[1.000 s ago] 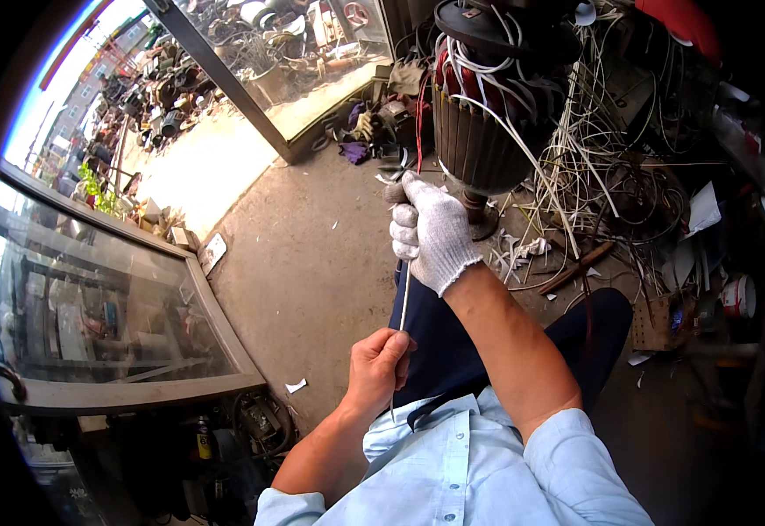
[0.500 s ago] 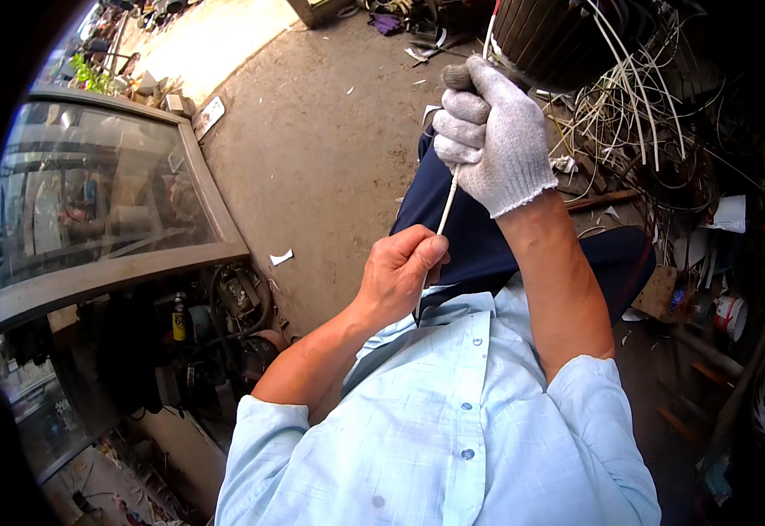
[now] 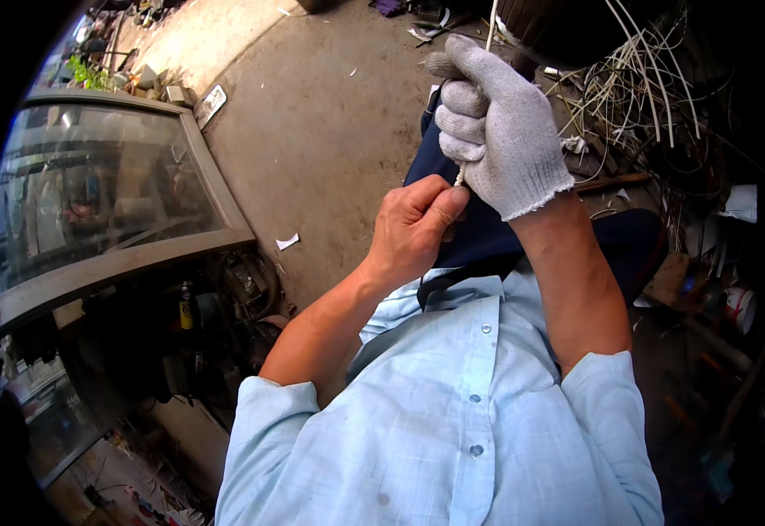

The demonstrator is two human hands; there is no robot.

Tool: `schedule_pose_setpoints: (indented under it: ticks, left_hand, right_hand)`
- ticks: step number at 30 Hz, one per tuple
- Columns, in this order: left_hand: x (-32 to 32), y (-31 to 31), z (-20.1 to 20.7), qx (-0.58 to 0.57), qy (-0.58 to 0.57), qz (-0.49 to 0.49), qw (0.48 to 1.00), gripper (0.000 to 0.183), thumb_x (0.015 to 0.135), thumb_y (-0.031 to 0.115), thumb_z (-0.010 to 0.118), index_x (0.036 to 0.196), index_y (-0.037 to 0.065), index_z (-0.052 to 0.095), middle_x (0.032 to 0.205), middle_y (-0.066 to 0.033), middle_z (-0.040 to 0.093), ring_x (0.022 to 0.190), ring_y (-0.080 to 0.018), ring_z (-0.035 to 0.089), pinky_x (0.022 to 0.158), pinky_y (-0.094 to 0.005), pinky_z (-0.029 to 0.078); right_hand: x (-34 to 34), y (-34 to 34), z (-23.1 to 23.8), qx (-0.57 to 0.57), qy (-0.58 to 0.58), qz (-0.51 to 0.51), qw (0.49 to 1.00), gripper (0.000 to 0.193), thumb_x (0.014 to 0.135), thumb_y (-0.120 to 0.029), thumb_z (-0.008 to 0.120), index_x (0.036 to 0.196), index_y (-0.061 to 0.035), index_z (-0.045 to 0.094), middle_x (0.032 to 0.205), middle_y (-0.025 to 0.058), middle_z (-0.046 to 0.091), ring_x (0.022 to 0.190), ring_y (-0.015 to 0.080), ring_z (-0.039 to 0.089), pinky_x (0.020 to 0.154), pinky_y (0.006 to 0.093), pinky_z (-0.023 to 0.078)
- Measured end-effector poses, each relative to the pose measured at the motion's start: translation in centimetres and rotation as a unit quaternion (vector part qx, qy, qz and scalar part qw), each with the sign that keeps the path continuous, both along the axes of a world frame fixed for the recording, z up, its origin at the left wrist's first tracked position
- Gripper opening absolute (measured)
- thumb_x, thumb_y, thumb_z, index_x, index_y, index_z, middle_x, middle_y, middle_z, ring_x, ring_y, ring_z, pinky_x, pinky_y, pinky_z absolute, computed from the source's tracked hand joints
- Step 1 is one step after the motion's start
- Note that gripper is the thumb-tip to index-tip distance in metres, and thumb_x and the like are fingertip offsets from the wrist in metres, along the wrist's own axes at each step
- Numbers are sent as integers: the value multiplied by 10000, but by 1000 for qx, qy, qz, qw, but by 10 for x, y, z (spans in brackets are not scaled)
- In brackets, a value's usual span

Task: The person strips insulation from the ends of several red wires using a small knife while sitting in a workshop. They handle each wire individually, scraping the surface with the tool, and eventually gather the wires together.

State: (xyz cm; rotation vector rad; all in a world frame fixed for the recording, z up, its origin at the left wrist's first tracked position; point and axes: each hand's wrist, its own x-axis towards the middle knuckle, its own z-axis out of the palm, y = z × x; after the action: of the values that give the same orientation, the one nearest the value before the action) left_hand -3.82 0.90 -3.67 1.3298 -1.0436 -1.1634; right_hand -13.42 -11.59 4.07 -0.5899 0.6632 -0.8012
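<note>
While the grey knit-gloved right hand (image 3: 498,127) fists around a thin white cord (image 3: 461,175) above the lap | bare left hand (image 3: 413,226) just below, fingers pinching the cord's lower end | tangled pale wires (image 3: 632,88) beyond

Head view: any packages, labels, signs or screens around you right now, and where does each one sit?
Small bottle: in the dark clutter under the glass-topped cabinet on the left; upright, dark with a yellow label band.
Flat rectangular pack: on the concrete floor past the cabinet's far corner; pale, with a dark edge.
White tub: far right among the scrap; round, with red markings.
No screens or signs show.
</note>
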Motion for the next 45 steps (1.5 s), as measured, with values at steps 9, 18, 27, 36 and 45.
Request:
schedule_pose_setpoints:
  ticks: [9, 18, 27, 36, 45]
  left_hand:
    - [-5, 11, -1, 33, 22, 33, 999, 387, 1057, 291, 635, 774, 26, 635, 670, 0, 598, 556, -73, 517, 502, -264, 418]
    - [-2, -5, -7, 12, 128, 57, 990, 364, 1047, 350, 656, 832, 58, 630, 617, 28, 509, 471, -48, 387, 418, -231, 262]
    - [-9, -33, 2, 14, 124, 41, 991, 368, 1042, 274, 646, 768, 28, 637, 659, 30, 551, 575, -59, 465, 507, -248, 364]
    - [-21, -23, 2, 4, 68, 40, 997, 372, 1044, 272, 644, 775, 14, 661, 631, 33, 544, 561, -45, 449, 500, -251, 351]
    - [-2, 42, 1, 83, 211, -39, 973, 334, 1062, 311, 632, 935, 5, 678, 672, -26, 597, 526, -97, 526, 468, -232, 383]
  right_hand:
    - [15, -109, -2, -17, -7, -42, 999, 269, 1030, -321, 617, 817, -174, 543, 533, -88, 327, 380, 72, 285, 367, 259, 219]
    - [8, -46, -20, 33, -56, -31, 997, 379, 1080, -438, 525, 859, -135, 576, 538, -88, 314, 380, 68, 287, 353, 255, 239]
    - [4, -26, -11, 62, -9, -20, 998, 284, 1063, -363, 569, 892, -135, 578, 562, -88, 359, 409, 67, 317, 374, 247, 247]
    - [-8, -137, -9, -28, -7, -43, 999, 262, 1056, -323, 568, 862, -148, 539, 561, -105, 337, 406, 52, 302, 373, 229, 245]
    - [-8, -37, -22, 11, -42, -58, 997, 181, 1071, -203, 530, 1019, -63, 633, 660, -53, 464, 477, 50, 352, 413, 226, 280]
